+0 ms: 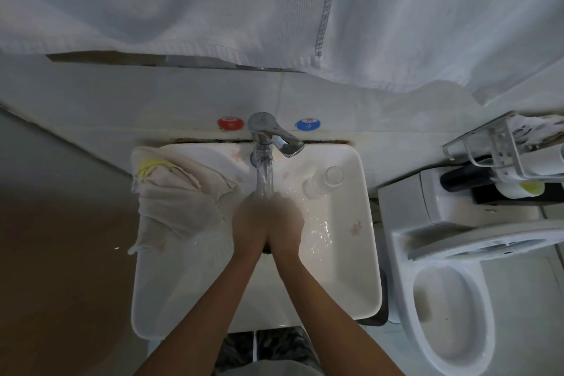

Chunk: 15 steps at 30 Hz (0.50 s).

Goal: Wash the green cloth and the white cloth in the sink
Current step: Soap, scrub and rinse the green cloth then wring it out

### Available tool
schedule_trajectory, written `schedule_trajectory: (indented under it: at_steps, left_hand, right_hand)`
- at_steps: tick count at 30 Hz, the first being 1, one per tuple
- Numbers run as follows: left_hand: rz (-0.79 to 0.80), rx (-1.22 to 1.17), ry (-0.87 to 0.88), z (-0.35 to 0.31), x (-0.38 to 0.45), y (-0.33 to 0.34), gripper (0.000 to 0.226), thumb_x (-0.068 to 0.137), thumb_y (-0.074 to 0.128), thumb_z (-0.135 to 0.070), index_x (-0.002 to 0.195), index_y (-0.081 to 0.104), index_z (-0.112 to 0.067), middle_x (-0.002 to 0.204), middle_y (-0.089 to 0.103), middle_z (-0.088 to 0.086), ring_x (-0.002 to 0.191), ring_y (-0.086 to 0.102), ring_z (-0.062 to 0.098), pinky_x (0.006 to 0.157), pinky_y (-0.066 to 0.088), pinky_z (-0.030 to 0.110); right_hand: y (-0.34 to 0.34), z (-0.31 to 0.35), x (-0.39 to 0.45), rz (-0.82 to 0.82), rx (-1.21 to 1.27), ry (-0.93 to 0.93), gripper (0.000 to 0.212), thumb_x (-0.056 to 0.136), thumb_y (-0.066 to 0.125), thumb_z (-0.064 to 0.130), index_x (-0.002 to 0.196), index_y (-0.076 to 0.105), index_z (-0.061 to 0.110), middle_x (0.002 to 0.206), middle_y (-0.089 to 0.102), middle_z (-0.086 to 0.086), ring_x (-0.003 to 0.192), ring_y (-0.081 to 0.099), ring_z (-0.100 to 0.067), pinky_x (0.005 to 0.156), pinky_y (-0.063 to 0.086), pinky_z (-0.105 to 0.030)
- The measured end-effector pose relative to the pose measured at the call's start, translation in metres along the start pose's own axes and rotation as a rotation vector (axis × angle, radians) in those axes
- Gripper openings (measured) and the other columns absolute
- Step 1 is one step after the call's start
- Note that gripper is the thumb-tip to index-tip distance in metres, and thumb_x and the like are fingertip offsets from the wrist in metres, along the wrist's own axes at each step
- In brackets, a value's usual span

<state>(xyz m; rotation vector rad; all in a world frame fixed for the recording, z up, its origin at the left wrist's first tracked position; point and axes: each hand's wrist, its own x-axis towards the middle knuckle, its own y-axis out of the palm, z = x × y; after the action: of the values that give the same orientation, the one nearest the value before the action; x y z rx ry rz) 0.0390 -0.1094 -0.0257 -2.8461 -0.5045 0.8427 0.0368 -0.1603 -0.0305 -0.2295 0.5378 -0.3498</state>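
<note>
Both hands under the running tap, cloths parked on the sink's left rim.

I see my left hand [251, 224] and right hand [287, 223] pressed together under the stream from the tap [271, 137], above the middle of the sink [360, 253]; motion blur hides the fingers, so I cannot tell whether they clasp anything. The white cloth [174, 207] drapes over the sink's back-left rim, and a yellow-green cloth [149, 165], which I take for the green one, peeks out from under its top edge. A clear glass [323, 181] lies on the right ledge. My judgement: with both cloths set aside, either the washing is finished or not begun; I cannot tell which.
</note>
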Motion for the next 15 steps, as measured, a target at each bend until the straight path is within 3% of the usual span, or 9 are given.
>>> schedule_trajectory:
  at_steps: [4,7,10,12,15]
  left_hand:
    - [0.022,-0.030,-0.015,0.001,0.003,-0.011,0.027,0.103,0.035,-0.027,0.095,0.059,-0.018,0.092,0.062,0.007,0.087,0.060,0.023,0.078,0.049,0.032]
    - [0.033,-0.061,0.001,0.005,0.005,-0.020,0.025,0.102,0.038,-0.020,0.104,0.059,-0.008,0.097,0.063,0.010,0.093,0.060,0.025,0.079,0.051,0.027]
    - [0.059,-0.118,-0.003,0.001,0.002,-0.026,0.016,0.099,0.046,-0.013,0.108,0.058,-0.010,0.094,0.062,0.002,0.088,0.060,0.015,0.068,0.049,0.011]
    - [0.134,-0.144,-0.009,-0.002,0.000,-0.029,0.022,0.094,0.054,-0.009,0.114,0.057,-0.018,0.099,0.064,-0.005,0.090,0.062,0.007,0.070,0.050,0.013]
    - [0.247,-0.150,-0.002,-0.003,0.001,-0.038,0.041,0.088,0.057,0.003,0.118,0.057,-0.024,0.104,0.066,-0.005,0.095,0.064,0.009,0.075,0.053,0.018]
  right_hand:
    - [-0.004,-0.007,0.008,0.058,0.073,0.028,0.021,0.102,0.045,0.024,0.101,0.064,0.016,0.095,0.066,-0.003,0.089,0.061,-0.018,0.083,0.051,-0.027]
    - [-0.011,-0.012,0.012,0.152,0.047,0.079,0.024,0.099,0.049,0.030,0.112,0.066,0.019,0.107,0.068,-0.002,0.102,0.063,-0.020,0.096,0.051,-0.038]
    - [-0.016,-0.011,0.011,0.292,0.082,0.132,0.028,0.094,0.059,0.036,0.111,0.065,0.014,0.105,0.069,-0.006,0.100,0.066,-0.022,0.093,0.054,-0.038]
    - [-0.020,-0.012,0.009,0.356,0.081,0.137,0.028,0.086,0.071,0.035,0.104,0.065,0.015,0.102,0.070,-0.008,0.097,0.068,-0.024,0.091,0.056,-0.041]
    - [-0.028,-0.010,0.010,0.399,0.094,0.138,0.016,0.082,0.076,0.020,0.091,0.065,0.014,0.093,0.070,-0.012,0.092,0.068,-0.029,0.087,0.057,-0.043]
